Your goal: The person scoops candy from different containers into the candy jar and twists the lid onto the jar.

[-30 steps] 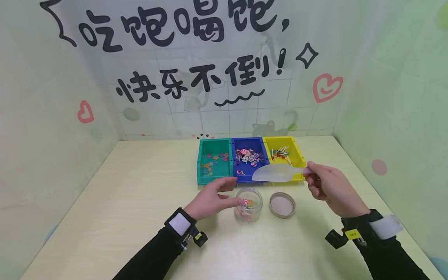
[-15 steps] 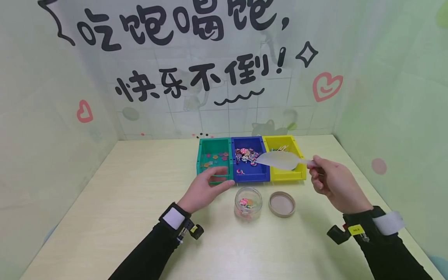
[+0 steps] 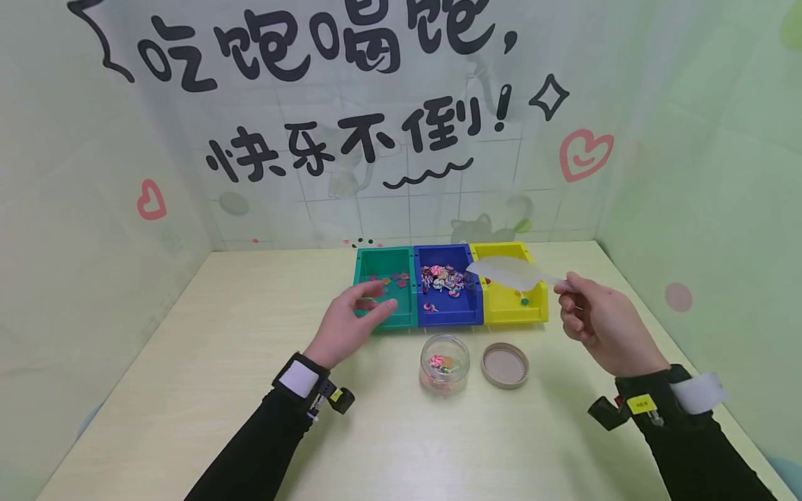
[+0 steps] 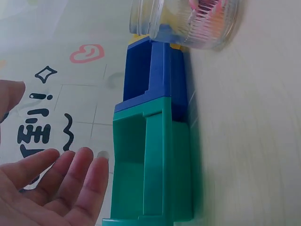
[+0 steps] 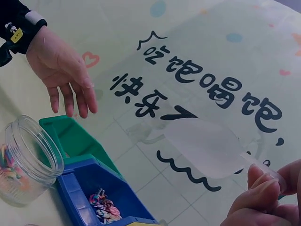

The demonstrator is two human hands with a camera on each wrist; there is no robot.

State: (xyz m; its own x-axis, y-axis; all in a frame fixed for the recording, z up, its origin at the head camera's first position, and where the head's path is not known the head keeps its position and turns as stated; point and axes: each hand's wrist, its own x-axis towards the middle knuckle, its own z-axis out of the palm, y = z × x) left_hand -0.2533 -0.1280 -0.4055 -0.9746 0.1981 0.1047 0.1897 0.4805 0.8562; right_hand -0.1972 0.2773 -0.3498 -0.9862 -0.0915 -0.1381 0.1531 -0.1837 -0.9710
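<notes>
In the head view my right hand (image 3: 604, 323) pinches the handle of a translucent white scoop (image 3: 509, 272), held above the blue bin (image 3: 447, 316) and the yellow bin (image 3: 501, 313). My left hand (image 3: 347, 323), fingers loosely bent and holding nothing, hovers over the front left of the green bin (image 3: 401, 316). Small swirl lollipop pieces (image 3: 441, 278) lie in the blue bin. A clear jar (image 3: 445, 372) with a few colourful pieces inside stands uncapped in front of the bins. Through its wall, pink and striped pieces (image 5: 11, 174) show in the right wrist view.
A round lid (image 3: 505, 366) lies on the table to the right of the jar. The three joined bins stand near the back wall, which bears large black writing (image 3: 370, 139). Side walls (image 3: 695, 209) stand on both sides of the table.
My left hand has moved away from the jar, leftward and back to the green bin. My right hand has raised the scoop slightly and shifted it right, its tip now higher.
</notes>
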